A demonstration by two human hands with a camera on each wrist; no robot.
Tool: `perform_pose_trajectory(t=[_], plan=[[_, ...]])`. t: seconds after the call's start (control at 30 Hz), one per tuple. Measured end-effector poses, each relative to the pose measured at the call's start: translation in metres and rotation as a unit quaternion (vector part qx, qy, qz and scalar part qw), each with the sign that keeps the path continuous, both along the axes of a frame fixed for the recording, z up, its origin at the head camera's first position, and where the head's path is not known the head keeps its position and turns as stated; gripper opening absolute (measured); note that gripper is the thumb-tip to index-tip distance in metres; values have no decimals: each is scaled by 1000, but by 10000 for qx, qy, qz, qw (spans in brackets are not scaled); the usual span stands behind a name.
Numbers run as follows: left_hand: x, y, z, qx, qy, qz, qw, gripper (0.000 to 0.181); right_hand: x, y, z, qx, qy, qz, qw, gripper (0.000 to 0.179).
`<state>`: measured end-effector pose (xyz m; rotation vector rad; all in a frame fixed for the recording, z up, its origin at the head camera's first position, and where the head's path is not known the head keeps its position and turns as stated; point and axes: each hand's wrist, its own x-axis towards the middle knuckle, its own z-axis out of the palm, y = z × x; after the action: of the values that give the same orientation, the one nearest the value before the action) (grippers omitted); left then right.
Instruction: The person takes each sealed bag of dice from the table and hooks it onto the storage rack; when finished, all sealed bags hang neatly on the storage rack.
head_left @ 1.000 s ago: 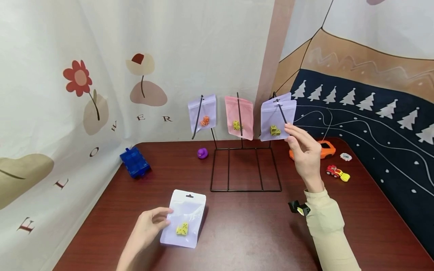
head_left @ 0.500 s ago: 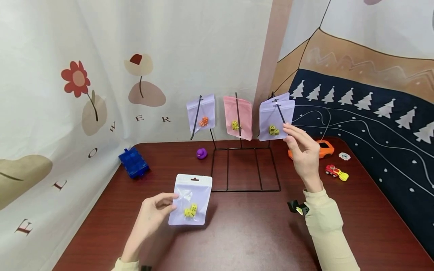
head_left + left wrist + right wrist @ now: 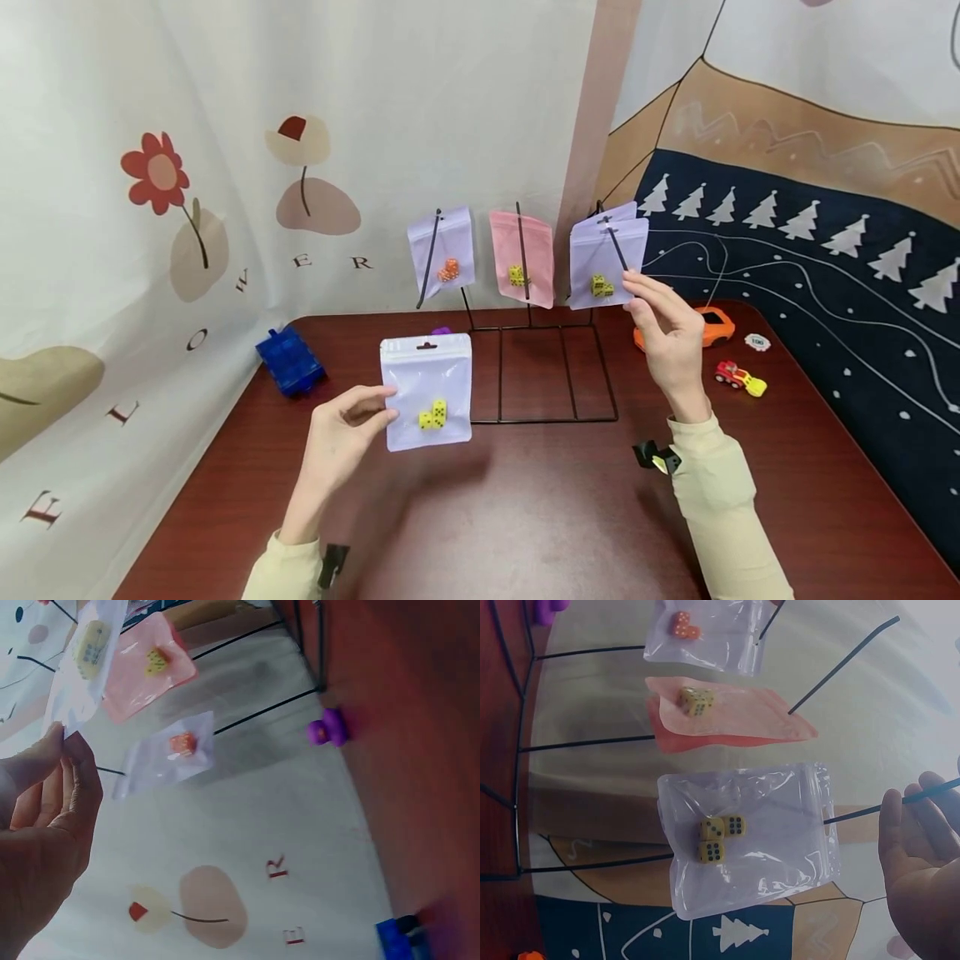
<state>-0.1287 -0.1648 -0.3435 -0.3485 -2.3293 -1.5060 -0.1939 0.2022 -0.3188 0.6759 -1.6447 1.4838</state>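
In the head view my left hand [image 3: 341, 433] pinches a lilac zip pouch [image 3: 408, 375] by its left edge, upright above the table. Yellow dice [image 3: 432, 415] show through its clear front. A black wire rack [image 3: 573, 375] stands behind, with pouches on its hooks. My right hand [image 3: 671, 337] pinches the front end of the right hook [image 3: 862, 816], where lilac pouches [image 3: 772, 847] with yellow dice hang, one behind another. A pink pouch [image 3: 538, 250] with yellow dice hangs from the middle hook, and a lilac pouch [image 3: 461, 229] with orange dice from the left one.
On the brown table [image 3: 525, 508], a blue translucent toy [image 3: 291, 362] lies at the left. A purple rubber duck [image 3: 328, 729] sits beside the rack. At the right are an orange toy car [image 3: 716, 327], a white chip [image 3: 757, 342] and a red-yellow toy vehicle [image 3: 738, 377]. Printed curtains stand behind.
My left hand has lifted the lilac pouch off the table, up and toward the rack, and turned it more upright. My right hand keeps its place at the right hook's end.
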Motion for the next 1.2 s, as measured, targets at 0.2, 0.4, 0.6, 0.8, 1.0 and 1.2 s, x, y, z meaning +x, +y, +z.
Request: perform_pose_trajectory(t=[0.2, 0.4, 0.6, 0.8, 1.0, 1.2], plan=[[-9, 3, 9, 121, 398, -206, 9989, 26, -1, 1, -1, 31, -27, -25, 10000, 21], [-12, 4, 12, 155, 757, -468, 9959, 26, -1, 0, -2, 63, -52, -29, 10000, 20], [-18, 5, 16, 287, 921, -479, 9942, 27, -1, 0, 0, 27, -76, -52, 10000, 20], [-23, 4, 16, 508, 876, -353, 9942, 26, -1, 1, -1, 52, -108, -45, 9999, 20], [-28, 7, 17, 586, 926, -253, 9937, 23, 0, 1, -2, 63, -103, -53, 9999, 20], [-31, 4, 18, 605, 924, -189, 9937, 24, 0, 0, 0, 43, -120, -101, 9999, 20]])
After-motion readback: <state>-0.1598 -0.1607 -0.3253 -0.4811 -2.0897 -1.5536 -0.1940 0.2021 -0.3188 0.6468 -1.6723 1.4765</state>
